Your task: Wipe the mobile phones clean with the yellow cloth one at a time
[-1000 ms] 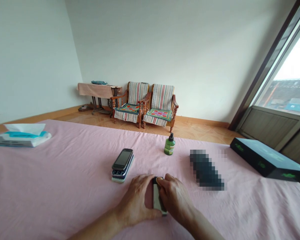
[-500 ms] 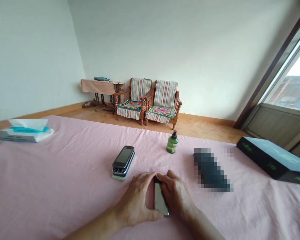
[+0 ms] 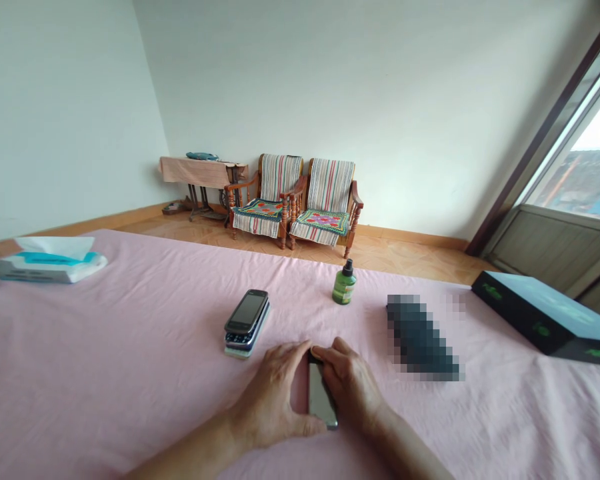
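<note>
A slim phone [image 3: 321,399] with a pale, shiny face and a dark top end lies on the pink cloth [image 3: 145,373] between my two hands. My left hand [image 3: 275,390] grips it lengthwise, fingertips at the far end and thumb on the near end. My right hand [image 3: 353,383] is closed along its right side, fingers curled over the dark top end and partly hiding it. Ahead and to the left, a stack of phones [image 3: 249,313] rests on the cloth, a dark touchscreen one on top.
A green spray bottle [image 3: 344,287] stands beyond my hands. To the right lie a dark pixelated object [image 3: 423,340] and a black box [image 3: 545,313]. A tissue pack [image 3: 55,267] sits far left. Past the cloth's edge are two wooden chairs [image 3: 325,193] and a small cloth-covered table [image 3: 195,172].
Both hands keep their hold on the phone, almost unmoved. The whole view has shifted very slightly; nothing else has visibly changed place.
</note>
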### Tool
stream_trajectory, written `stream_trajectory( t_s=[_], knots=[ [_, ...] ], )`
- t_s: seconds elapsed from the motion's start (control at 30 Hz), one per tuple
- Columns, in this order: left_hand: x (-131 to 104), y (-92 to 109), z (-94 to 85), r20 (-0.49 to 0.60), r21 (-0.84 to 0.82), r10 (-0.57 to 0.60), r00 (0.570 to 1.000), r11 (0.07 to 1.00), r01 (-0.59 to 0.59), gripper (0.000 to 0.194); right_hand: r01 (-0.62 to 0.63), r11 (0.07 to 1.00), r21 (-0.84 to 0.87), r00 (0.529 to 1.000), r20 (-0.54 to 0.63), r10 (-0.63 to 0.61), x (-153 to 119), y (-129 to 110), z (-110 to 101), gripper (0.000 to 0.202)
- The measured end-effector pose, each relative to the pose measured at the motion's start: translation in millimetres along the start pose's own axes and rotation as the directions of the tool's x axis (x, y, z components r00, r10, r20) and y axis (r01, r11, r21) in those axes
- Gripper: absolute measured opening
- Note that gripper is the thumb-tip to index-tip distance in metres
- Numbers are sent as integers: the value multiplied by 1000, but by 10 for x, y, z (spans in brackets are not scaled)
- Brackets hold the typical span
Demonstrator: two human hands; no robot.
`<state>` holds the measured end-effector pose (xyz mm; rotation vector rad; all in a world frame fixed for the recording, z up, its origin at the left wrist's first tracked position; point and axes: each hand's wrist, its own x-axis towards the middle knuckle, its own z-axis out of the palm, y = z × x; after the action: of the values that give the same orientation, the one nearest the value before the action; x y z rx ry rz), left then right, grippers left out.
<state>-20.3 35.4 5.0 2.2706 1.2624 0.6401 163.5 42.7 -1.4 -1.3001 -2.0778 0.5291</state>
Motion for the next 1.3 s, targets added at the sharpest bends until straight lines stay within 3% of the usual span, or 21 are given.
stream_trajectory(
  t_s=[0.53,0.83,1.3],
  knots=[
    [-5,-18,13,4,12,10,1000,1000,-10,103,25,1000,15,1000,-2,-25,-80,-31,15,26],
    [6,21,-7,-3,-6,16,1000,1000,-16,100,-40,993,-111,999,-8,40,-30,-79,45,33],
    [-2,17,1,-6,-4,-5,1000,1000,5,103,-161,940,-300,978,-179,110,-107,1,233,32]
  ],
)
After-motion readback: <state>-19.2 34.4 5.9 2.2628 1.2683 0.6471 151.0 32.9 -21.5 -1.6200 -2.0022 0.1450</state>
